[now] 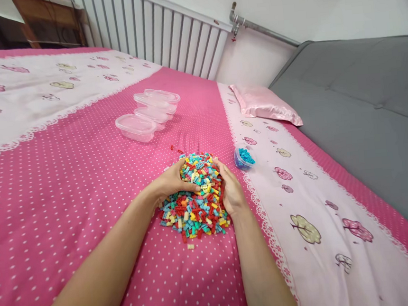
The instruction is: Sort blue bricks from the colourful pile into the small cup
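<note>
Toy bricks (202, 209) lie heaped between left hand (172, 180) and right hand (232, 188); both spread, cupping them.

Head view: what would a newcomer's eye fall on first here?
The multicoloured heap of small bricks at centre, between the left hand and right hand, on a pink dotted bedspread. Next, a tub of blue pieces to its right, and clear containers farther back, to the left.

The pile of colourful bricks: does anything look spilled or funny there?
Yes, a few strays beside the multicoloured plastic brick pile: one pale yellow plastic brick off its near edge, small red bricks past its far edge. They look odd sitting apart from the rest.
</note>
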{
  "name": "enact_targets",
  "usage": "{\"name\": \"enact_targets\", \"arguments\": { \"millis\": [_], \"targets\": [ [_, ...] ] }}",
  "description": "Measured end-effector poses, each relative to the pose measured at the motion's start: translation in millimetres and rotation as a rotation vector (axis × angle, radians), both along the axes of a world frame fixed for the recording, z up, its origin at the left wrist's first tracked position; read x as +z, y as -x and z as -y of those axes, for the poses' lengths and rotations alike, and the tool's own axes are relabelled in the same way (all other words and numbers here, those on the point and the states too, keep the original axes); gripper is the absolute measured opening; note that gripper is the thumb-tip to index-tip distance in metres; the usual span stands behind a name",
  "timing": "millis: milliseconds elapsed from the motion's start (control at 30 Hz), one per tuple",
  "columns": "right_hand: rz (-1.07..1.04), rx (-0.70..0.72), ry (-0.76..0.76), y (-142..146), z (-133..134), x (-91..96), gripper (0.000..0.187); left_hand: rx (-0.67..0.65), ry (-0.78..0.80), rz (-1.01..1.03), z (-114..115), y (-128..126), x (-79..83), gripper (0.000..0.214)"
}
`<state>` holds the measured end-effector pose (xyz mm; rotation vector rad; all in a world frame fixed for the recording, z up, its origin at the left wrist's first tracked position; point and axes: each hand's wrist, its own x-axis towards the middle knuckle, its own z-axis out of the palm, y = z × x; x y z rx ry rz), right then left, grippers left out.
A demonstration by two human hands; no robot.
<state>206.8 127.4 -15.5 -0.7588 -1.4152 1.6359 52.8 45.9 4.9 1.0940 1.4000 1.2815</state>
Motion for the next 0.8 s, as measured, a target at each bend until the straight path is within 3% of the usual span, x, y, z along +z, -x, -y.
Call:
{"name": "enact_targets", "arguments": {
  "millis": [267, 600, 800],
  "targets": [
    [0.047, 0.006, -0.142, -3, 1, 2.6, 0.035, 0.051, -0.068, 0.038, 1, 4, 5.3, 0.102],
    [0.296, -0.087, -0.43, -10, -9, -4.2, 0.033, 0.034, -0.088, 0.054, 3, 11, 7.6, 0.071],
    [0.359, -0.164, -0.448, -12, -9, -4.7, 0.029, 0.065, -0.085, 0.119, 4, 10, 10.5, 0.078]
  ]
}}
